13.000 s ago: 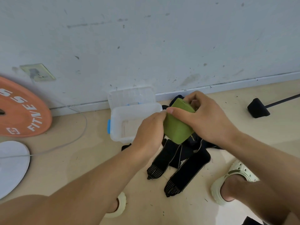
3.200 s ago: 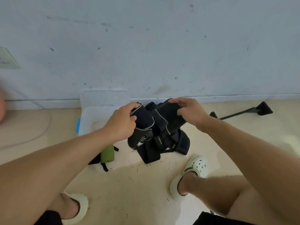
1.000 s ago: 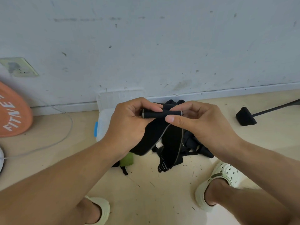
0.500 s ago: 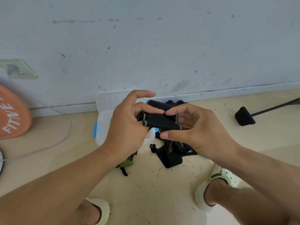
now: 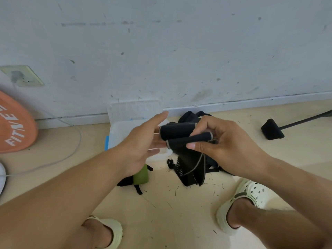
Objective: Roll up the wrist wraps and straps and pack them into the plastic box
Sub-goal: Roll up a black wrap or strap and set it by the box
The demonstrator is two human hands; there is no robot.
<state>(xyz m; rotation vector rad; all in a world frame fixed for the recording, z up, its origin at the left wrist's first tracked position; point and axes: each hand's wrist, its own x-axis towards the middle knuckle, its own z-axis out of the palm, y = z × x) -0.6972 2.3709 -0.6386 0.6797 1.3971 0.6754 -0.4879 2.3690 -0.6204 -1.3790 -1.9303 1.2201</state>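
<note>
Left hand (image 5: pixel 143 141) is letting go, fingers now straightening, while right hand (image 5: pixel 224 142) is pinching the half-rolled wrap (image 5: pixel 179 133). Rolling is probably continuing before the box (image 5: pixel 125 112)

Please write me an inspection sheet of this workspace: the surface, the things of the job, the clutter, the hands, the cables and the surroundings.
Surface: beige floor, strewn with small dark bits.
Job's things: black wrap, partly rolled, its tail hanging; open plastic box by the wall; green wrap on the floor; black pile behind.
Clutter: orange weight plate; black rubber foot.
Hands: right hand pinches the roll; left hand open, fingers straight beside it.
Cables: grey cable from the wall socket.
Surroundings: scuffed white wall.
</note>
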